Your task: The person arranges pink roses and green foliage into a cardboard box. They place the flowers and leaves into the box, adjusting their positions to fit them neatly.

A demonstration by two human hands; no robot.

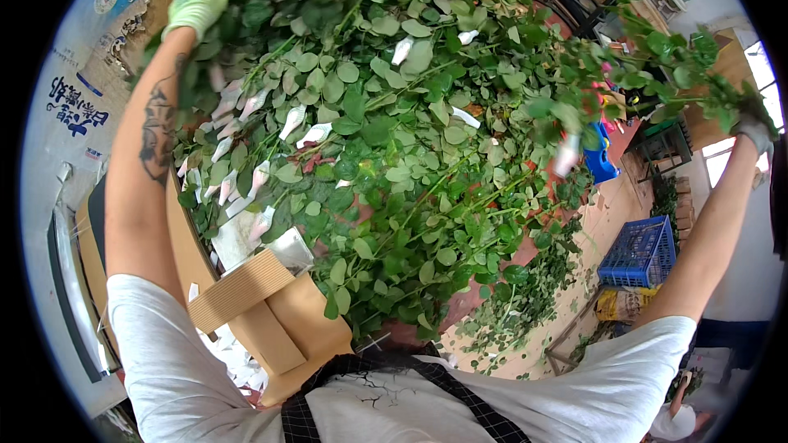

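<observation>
A large heap of leafy green rose stems (410, 172) fills the table before me, many of their buds (293, 121) wrapped in white sleeves. My right hand (753, 133), in a greyish glove, is raised far out to the right and closed around the bottom of a leafy rose stem (665, 61). That stem reaches inward, and a blurred sleeved bud (566, 154) hangs near its inner end. At the far left, my left hand (197, 4) wears a pale green glove and is at the edge of the foliage. Its fingers are partly hidden there, so their grip is unclear.
Brown cardboard (271, 312) lies close to my body on the left. A blue object (602, 156) stands at the heap's right edge. A blue plastic crate (639, 250) sits on the right, with leaf litter (517, 320) on the floor. Another person (677, 418) shows at lower right.
</observation>
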